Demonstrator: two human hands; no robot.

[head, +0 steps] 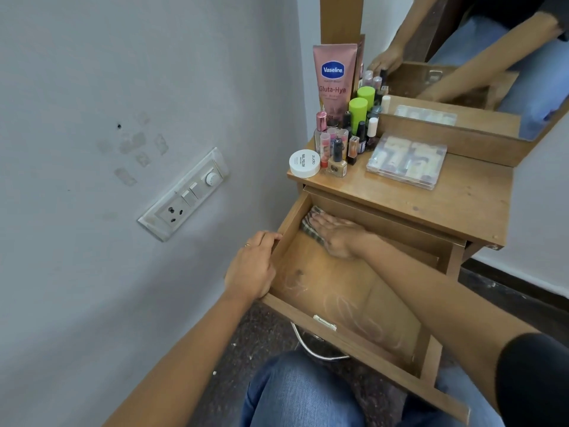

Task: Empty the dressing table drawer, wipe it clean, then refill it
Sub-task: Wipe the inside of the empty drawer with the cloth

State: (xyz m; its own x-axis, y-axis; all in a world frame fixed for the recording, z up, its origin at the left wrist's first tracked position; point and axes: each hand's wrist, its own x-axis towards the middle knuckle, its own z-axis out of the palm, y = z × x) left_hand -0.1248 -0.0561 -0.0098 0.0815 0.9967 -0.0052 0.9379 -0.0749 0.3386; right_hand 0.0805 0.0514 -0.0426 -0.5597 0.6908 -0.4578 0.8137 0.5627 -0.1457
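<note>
While the person sits close to the dressing table, the drawer (332, 291) stands pulled far out above the knees, with a striped cloth (308, 223) in its far left corner. The right hand (335, 237) lies flat on this cloth, palm down, the fingers straight and close together, pressing it against the drawer bottom. The right forearm reaches across the drawer from the near right side. The left hand (251, 266) holds the left side wall of the drawer, its fingers curled over the top edge, and the left arm is stretched forward. On the worktop (462, 204) above stand a pink Vaseline tube (334, 78), a white jar (304, 163) and a group of small bottles (338, 149); a clear plastic box (406, 161) lies just beside them.
</note>
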